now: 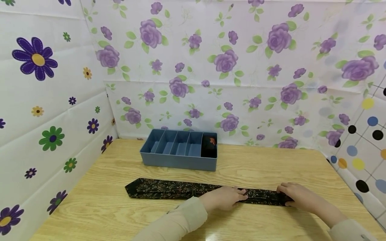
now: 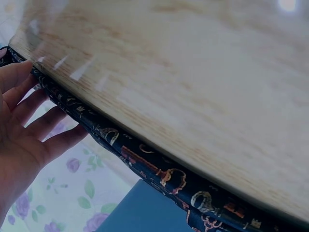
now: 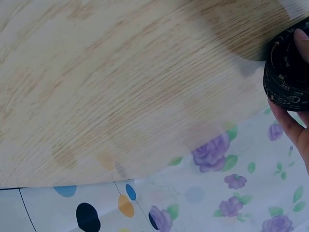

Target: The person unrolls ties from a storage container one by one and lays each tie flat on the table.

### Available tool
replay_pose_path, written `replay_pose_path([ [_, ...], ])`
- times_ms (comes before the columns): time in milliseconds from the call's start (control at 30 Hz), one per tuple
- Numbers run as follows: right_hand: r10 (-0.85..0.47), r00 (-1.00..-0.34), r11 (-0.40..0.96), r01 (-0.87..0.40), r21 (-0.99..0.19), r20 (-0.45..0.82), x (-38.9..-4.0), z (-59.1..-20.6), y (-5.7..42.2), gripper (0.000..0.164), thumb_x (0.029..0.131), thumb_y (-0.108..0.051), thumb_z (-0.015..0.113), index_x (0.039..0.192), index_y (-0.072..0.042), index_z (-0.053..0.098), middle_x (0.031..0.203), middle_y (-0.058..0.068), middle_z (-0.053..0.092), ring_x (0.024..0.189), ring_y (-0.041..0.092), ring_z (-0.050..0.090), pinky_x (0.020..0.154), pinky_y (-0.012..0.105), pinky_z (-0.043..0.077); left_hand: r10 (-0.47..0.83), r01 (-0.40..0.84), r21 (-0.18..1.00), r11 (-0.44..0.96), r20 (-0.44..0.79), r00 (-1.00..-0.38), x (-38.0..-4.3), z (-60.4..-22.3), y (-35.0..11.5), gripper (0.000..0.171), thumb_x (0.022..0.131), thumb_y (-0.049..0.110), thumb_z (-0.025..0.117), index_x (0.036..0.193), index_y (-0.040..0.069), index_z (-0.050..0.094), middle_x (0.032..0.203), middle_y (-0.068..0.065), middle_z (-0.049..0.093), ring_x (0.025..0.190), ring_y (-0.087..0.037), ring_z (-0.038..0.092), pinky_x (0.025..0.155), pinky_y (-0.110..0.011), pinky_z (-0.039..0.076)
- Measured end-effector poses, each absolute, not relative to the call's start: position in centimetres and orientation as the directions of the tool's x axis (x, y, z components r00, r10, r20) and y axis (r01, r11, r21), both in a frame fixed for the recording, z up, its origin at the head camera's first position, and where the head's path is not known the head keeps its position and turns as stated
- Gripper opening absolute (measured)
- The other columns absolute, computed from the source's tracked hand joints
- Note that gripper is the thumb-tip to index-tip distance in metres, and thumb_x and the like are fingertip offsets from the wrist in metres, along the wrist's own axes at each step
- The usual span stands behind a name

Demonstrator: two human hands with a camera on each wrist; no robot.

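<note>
A black necktie with a small gold and reddish pattern lies lengthwise across the table, its pointed end at the left. My left hand rests on its middle, fingers fairly straight; in the left wrist view those fingers touch the tie's edge. At the right end my right hand holds the tie between thumb and fingers. There, in the right wrist view, the tie's end bends round into a loop, with the thumb at its inside and the fingers underneath.
Behind the tie stands a blue divided box with several compartments. Its rightmost compartment holds a black folded cloth with a red motif. The wooden table meets flower-printed sheets at the back and sides.
</note>
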State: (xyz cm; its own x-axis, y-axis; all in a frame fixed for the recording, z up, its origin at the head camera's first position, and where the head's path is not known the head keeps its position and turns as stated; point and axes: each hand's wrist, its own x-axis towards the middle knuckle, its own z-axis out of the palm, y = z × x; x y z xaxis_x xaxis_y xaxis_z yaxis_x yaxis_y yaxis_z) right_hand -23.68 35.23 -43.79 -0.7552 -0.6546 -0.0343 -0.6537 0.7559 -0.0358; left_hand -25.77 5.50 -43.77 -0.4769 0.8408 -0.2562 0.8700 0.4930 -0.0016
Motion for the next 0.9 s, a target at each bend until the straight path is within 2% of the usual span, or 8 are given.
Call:
replay_pose_path([
  [167,-0.656,-0.754,0.754,-0.656,-0.034,-0.031,-23.71,-43.82,35.57,0.035,0.069,-0.018,0.081,0.095,-0.017,0.058,0.091,-0.005,0.060,0.079,0.016,0.060,0.065,0.033,0.052,0.842,0.871,0.004,0.491,-0.257,-0.474,-25.81,-43.93,5.58,0.046,0.100,0.024,0.048,0.145,0.029,0.037,0.152,0.007,0.032,0.137,-0.016,0.039,0.066,-0.016,0.045],
  [433,-0.671,-0.741,0.741,-0.671,-0.031,0.005,-23.50,-43.89,35.86,0.046,0.064,-0.010,0.084,0.103,-0.013,0.060,0.098,0.000,0.059,0.085,0.023,0.062,0.070,0.035,0.054,0.839,0.869,-0.003,0.495,-0.259,-0.479,-25.70,-43.81,5.48,0.047,0.100,0.025,0.047,0.145,0.030,0.036,0.152,0.009,0.031,0.137,-0.015,0.038,0.081,-0.017,0.048],
  [533,-0.664,-0.748,0.748,-0.663,-0.027,-0.015,-23.44,-43.76,35.96,0.044,0.064,-0.009,0.084,0.101,-0.014,0.061,0.096,0.001,0.060,0.084,0.024,0.062,0.069,0.036,0.054,0.840,0.869,-0.005,0.494,-0.255,-0.479,-25.56,-43.62,5.40,0.048,0.100,0.026,0.048,0.145,0.030,0.036,0.152,0.010,0.032,0.137,-0.015,0.038,0.093,-0.019,0.047],
  [633,-0.662,-0.749,0.750,-0.662,-0.017,-0.029,-23.44,-43.53,36.02,0.040,0.064,-0.010,0.083,0.097,-0.014,0.062,0.092,-0.001,0.060,0.081,0.021,0.061,0.067,0.033,0.054,0.842,0.871,-0.009,0.492,-0.250,-0.478,-25.43,-43.45,5.32,0.048,0.099,0.026,0.049,0.145,0.030,0.036,0.151,0.010,0.032,0.137,-0.014,0.038,0.104,-0.022,0.041],
  [900,-0.676,-0.737,0.737,-0.676,-0.003,-0.018,-23.49,-43.23,36.22,0.034,0.064,-0.011,0.083,0.092,-0.015,0.063,0.087,-0.005,0.058,0.075,0.012,0.058,0.062,0.026,0.051,0.851,0.878,-0.021,0.478,-0.237,-0.469,-25.55,-43.42,5.32,0.047,0.099,0.026,0.049,0.145,0.028,0.038,0.151,0.009,0.034,0.137,-0.012,0.037,0.108,-0.021,0.036],
])
